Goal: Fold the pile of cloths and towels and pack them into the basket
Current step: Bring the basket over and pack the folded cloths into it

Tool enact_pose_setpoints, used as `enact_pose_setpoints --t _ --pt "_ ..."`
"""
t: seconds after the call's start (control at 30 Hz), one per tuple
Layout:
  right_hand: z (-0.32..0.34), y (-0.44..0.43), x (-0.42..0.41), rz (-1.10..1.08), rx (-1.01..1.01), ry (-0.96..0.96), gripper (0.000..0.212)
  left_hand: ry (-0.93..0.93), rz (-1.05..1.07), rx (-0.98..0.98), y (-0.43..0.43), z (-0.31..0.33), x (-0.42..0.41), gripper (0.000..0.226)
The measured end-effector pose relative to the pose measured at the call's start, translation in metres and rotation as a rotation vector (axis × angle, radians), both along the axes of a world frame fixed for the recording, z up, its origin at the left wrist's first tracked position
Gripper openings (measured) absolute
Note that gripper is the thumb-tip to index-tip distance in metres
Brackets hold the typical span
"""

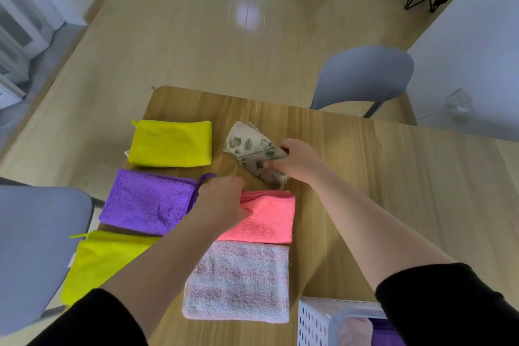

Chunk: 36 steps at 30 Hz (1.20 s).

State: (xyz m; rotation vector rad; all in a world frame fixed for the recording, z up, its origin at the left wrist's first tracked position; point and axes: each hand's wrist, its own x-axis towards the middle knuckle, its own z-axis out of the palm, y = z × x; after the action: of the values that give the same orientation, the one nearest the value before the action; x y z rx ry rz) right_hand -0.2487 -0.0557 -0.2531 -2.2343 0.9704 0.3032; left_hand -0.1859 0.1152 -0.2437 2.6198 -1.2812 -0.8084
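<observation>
Step in hand: folding looks done, packing under way; five folded cloths lie flat in rows on the surface [379, 182]; right grip [297, 161] pinches the leaf cloth [250, 149], which sits askew; left grip [222, 202] is curled on the edge of the coral cloth [269, 219]; basket [314, 323] near right, partly filled; next move likely calls for carrying both there, folds kept closed

My right hand [295, 161] grips the leaf-print cloth [250, 149] on the bench [393, 177]. My left hand [222, 202] grips the left edge of the coral cloth [269, 219]. I see 4 folded pieces beside them: far yellow cloth [171, 143], purple cloth [148, 201], near yellow cloth [104, 258], pale pink towel [238, 281]. The white basket [314, 323] sits near right.
</observation>
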Motion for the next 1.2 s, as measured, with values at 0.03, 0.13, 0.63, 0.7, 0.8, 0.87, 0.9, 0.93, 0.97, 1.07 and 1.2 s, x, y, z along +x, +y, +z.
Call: enact_pose_setpoints --t 0.03,0.13,0.63,0.7,0.8,0.87,0.9,0.93,0.97,1.07,1.2 --pt "0.003 0.001 -0.004 -0.024 0.022 -0.031 0.032 0.030 0.017 -0.035 0.002 0.003 -0.001 0.031" --pt "0.019 0.005 -0.018 -0.105 0.037 -0.095 0.025 0.148 0.110 -0.190 0.013 0.021 -0.006 0.025" --pt "0.171 0.086 -0.181 -0.531 0.005 -0.480 0.015 0.288 0.059 -0.470 0.081 0.152 -0.096 0.021" --pt "0.187 0.101 -0.210 -0.563 0.008 -0.546 0.006 0.311 0.034 -0.527 0.090 0.167 -0.112 0.025" --pt "0.200 0.125 -0.263 -0.633 -0.022 -0.570 0.006 0.352 0.024 -0.594 0.104 0.187 -0.141 0.024" --pt "0.207 0.141 -0.301 -0.682 -0.032 -0.587 0.006 0.438 0.024 -0.608 0.108 0.197 -0.161 0.021" --pt "0.207 0.147 -0.316 -0.700 -0.023 -0.593 0.005 0.488 0.029 -0.603 0.109 0.199 -0.169 0.021" --pt "0.206 0.154 -0.331 -0.712 -0.024 -0.593 0.003 0.534 0.032 -0.600 0.111 0.200 -0.178 0.023" --pt "0.207 0.160 -0.347 -0.727 -0.031 -0.581 0.002 0.570 0.036 -0.594 0.112 0.200 -0.190 0.025" --pt "0.197 0.167 -0.380 -0.774 -0.018 -0.532 0.004 0.591 0.069 -0.558 0.115 0.193 -0.216 0.034" --pt "0.182 0.160 -0.411 -0.780 0.050 -0.441 0.009 0.513 0.131 -0.489 0.111 0.184 -0.248 0.028"
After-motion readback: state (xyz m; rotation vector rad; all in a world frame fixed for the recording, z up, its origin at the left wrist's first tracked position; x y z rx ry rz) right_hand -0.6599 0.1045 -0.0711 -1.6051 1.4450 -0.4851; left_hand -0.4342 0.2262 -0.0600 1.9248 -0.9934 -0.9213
